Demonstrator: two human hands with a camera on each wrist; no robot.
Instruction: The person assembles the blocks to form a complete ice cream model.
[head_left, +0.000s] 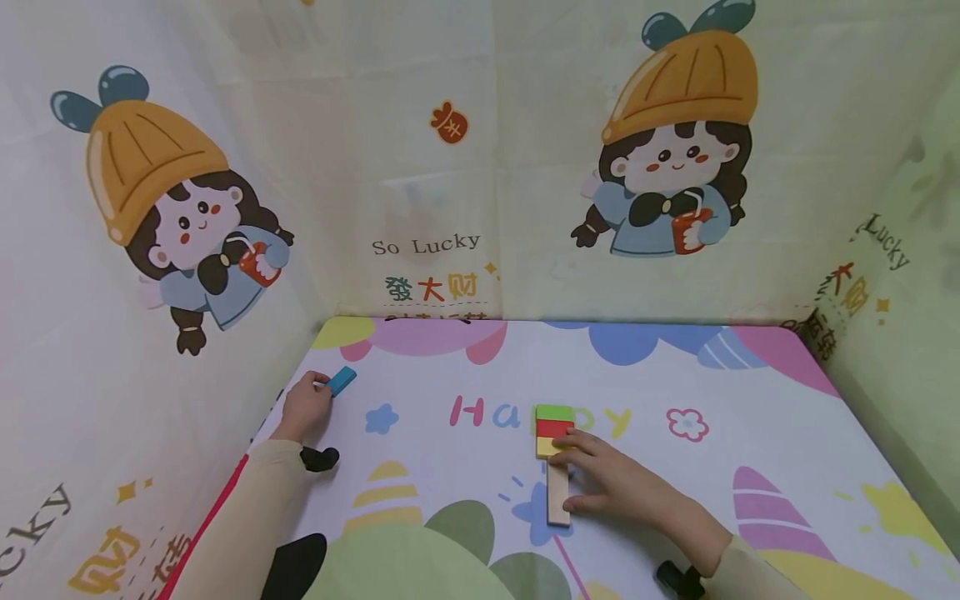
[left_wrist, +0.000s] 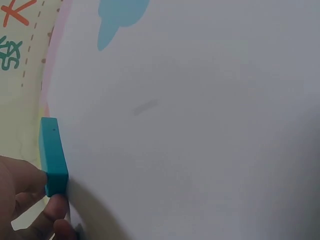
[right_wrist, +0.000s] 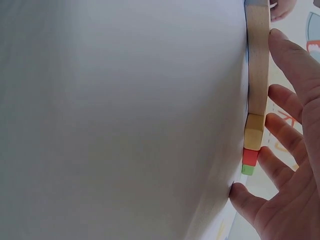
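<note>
Near the table's left edge my left hand (head_left: 306, 408) pinches a blue block (head_left: 343, 381) between thumb and fingers. The left wrist view shows the same block (left_wrist: 53, 156) from close by; whether it touches the table I cannot tell. In the middle, a green block (head_left: 555, 412), a red block (head_left: 552, 428) and a yellow block (head_left: 547, 447) lie in a row. A long plain wooden block (head_left: 558, 496) runs from the yellow one towards me. My right hand (head_left: 626, 483) rests along their right side with spread fingers, fingertips touching the wooden block (right_wrist: 258, 60) and the coloured ones.
A printed cloth with letters and coloured shapes covers the table (head_left: 450, 375). Patterned fabric walls (head_left: 525, 167) stand behind it and on both sides. Dark straps (head_left: 321, 458) sit at my wrists.
</note>
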